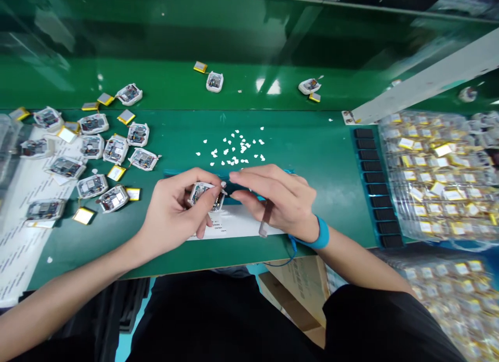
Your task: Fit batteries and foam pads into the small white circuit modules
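My left hand (pixel 175 206) grips a small white watch housing (pixel 201 191) with a circuit board showing inside, thumb across its face. Close to the right edge of that housing is a tiny white piece (pixel 223 185). My right hand (pixel 273 196) is just beside it, thumb and fingers reaching toward the housing with a small gap between their tips. Tucked in that hand is a flat, greyish tool that looks like tweezers (pixel 265 220), its end sticking out below the palm. Under both hands lies a white printed paper strip (pixel 237 222).
Several housings (pixel 92 185) with yellow-edged batteries (pixel 83 215) lie at left, partly on printed paper (pixel 19 247). Tiny white stickers (pixel 242 146) are scattered ahead. A strip of black blocks (pixel 374 188) and clear trays of batteries (pixel 436 180) stand right. A blue wrist strap (pixel 323 233) trails a cord.
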A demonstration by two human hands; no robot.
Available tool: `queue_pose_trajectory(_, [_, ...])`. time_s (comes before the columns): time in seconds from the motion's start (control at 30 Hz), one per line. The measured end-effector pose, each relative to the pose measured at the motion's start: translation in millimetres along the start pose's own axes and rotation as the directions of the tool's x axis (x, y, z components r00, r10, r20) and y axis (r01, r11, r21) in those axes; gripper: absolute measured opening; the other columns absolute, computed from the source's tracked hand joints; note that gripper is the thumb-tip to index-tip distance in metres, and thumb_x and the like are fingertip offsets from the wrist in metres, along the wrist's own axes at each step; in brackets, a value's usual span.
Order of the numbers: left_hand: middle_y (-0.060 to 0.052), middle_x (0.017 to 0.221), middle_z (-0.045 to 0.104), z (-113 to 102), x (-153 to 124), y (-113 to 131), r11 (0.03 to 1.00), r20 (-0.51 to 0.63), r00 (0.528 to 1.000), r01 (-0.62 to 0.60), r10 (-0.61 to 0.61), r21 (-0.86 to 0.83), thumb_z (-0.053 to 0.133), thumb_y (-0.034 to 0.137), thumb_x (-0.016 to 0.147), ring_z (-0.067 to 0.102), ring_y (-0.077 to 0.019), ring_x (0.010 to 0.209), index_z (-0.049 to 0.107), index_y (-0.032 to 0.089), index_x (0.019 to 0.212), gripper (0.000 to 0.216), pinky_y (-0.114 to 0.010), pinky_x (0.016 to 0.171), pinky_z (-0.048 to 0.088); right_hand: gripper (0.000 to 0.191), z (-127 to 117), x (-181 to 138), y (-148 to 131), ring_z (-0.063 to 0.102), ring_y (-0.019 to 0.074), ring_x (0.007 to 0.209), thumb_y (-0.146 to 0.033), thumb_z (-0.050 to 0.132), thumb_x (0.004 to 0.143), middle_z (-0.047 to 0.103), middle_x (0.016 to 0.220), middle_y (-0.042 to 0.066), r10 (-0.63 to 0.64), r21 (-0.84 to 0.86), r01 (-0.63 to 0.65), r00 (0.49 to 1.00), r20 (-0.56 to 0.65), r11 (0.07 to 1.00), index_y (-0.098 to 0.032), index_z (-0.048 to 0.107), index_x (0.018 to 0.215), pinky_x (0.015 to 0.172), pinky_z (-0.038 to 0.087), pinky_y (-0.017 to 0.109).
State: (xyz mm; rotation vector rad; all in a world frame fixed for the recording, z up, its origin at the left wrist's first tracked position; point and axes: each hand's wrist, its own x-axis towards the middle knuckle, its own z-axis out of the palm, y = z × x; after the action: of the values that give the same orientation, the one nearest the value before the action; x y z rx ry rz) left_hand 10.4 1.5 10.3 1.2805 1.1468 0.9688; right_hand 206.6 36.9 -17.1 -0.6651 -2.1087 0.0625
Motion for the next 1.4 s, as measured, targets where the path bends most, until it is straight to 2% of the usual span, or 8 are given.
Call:
queue_pose_trajectory(0.3, [0.008, 0.049, 0.056, 0.2, -1.4, -9.3, 0.999, 0.006, 0.999, 0.033, -0.033, 0.01, 0.062, 0.018, 0.088, 0.059, -0.0115, 0.033, 0.069, 0.017, 0.087, 0.007, -0.017, 0.034, 0.049, 0.014, 2.5, -5.0, 1.8, 0.074, 0.0119, 0.071, -0.014, 0.072, 0.09, 0.079, 0.09, 0.004, -0.058, -0.03, 0.061, 0.995, 0.085, 0.998, -0.015, 0.07, 0.104, 0.053, 0.054, 0.021])
queue_pose_trajectory(0.63, [0.009, 0.05, 0.056, -0.3, 2.9, -6.9, 0.995, 0.025, 0.995, 0.094, -0.094, -0.026, 0.064, 0.021, 0.087, 0.057, -0.01, 0.03, 0.067, 0.016, 0.085, 0.006, -0.019, 0.038, 0.054, 0.022, -1.9, -9.4, 7.9, 0.075, 0.0111, 0.079, -0.007, 0.062, 0.093, 0.079, 0.099, 0.003, -0.073, -0.043, 0.083, 0.977, 0.2, 0.996, -0.015, 0.066, 0.113, 0.06, 0.056, 0.02])
queue_pose_trajectory(0.77, [0.01, 0.05, 0.054, -0.5, 6.5, -5.2, 0.99, 0.02, 0.992, 0.126, -0.125, -0.064, 0.062, 0.022, 0.087, 0.057, -0.0102, 0.03, 0.064, 0.015, 0.09, 0.008, -0.022, 0.043, 0.058, 0.026, -1.5, -3.6, 8.0, 0.073, 0.0097, 0.073, -0.003, 0.056, 0.093, 0.079, 0.093, 0.0, 0.109, -0.186, -0.087, 0.988, 0.113, 0.979, -0.019, 0.067, 0.11, 0.059, 0.054, 0.02])
queue_pose_trajectory(0.87, [0.01, 0.052, 0.056, -1.1, 7.5, -2.7, 0.985, 0.007, 0.989, 0.147, -0.147, -0.086, 0.062, 0.019, 0.085, 0.06, -0.0109, 0.032, 0.06, 0.015, 0.095, 0.011, -0.02, 0.043, 0.057, 0.036, -1.6, 0.4, 7.4, 0.074, 0.01, 0.079, 0.001, 0.055, 0.09, 0.079, 0.107, 0.002, 0.203, -0.267, -0.184, 0.978, 0.047, 0.946, -0.019, 0.067, 0.117, 0.063, 0.057, 0.019])
queue_pose_trajectory(0.97, [0.01, 0.053, 0.058, -1.9, 7.0, -0.8, 0.981, 0.022, 0.986, 0.169, -0.167, -0.095, 0.061, 0.017, 0.084, 0.062, -0.0117, 0.034, 0.055, 0.017, 0.095, 0.012, -0.019, 0.042, 0.056, 0.041, -2.9, -0.9, 7.0, 0.075, 0.0114, 0.094, -0.001, 0.056, 0.09, 0.075, 0.122, 0.0, 0.108, -0.238, -0.065, 0.979, 0.173, 0.969, -0.023, 0.065, 0.124, 0.067, 0.058, 0.019])
queue_pose_trajectory(1.07, [0.01, 0.054, 0.059, -2.2, 6.5, -0.1, 0.98, 0.027, 0.984, 0.176, -0.174, -0.095, 0.061, 0.015, 0.082, 0.063, -0.0127, 0.035, 0.052, 0.019, 0.095, 0.016, -0.02, 0.04, 0.053, 0.029, -4.2, -4.8, 7.4, 0.076, 0.0109, 0.086, -0.006, 0.056, 0.095, 0.078, 0.113, -0.001, -0.011, -0.207, 0.068, 0.964, 0.267, 0.976, -0.021, 0.069, 0.116, 0.061, 0.056, 0.02])
queue_pose_trajectory(1.23, [0.008, 0.059, 0.063, -0.2, 4.5, -2.0, 0.988, -0.017, 0.989, 0.147, -0.148, -0.05, 0.063, 0.014, 0.081, 0.067, -0.0148, 0.04, 0.048, 0.022, 0.093, 0.021, -0.019, 0.036, 0.046, 0.019, -4.3, -5.7, 6.2, 0.072, 0.0099, 0.069, -0.008, 0.06, 0.094, 0.08, 0.099, 0.002, -0.125, -0.176, 0.161, 0.972, 0.198, 0.971, -0.012, 0.07, 0.109, 0.052, 0.05, 0.023])
queue_pose_trajectory(1.4, [0.004, 0.075, 0.07, 5.4, -4.7, -11.0, 0.997, -0.041, 0.997, 0.067, -0.068, -0.025, 0.066, 0.016, 0.086, 0.074, -0.0163, 0.055, 0.048, 0.023, 0.096, 0.022, -0.022, 0.045, 0.056, 0.022, -2.7, -7.1, -0.2, 0.073, 0.0114, 0.07, -0.013, 0.053, 0.098, 0.08, 0.105, 0.007, -0.129, -0.165, 0.167, 0.967, 0.218, 0.972, -0.009, 0.069, 0.112, 0.052, 0.053, 0.024])
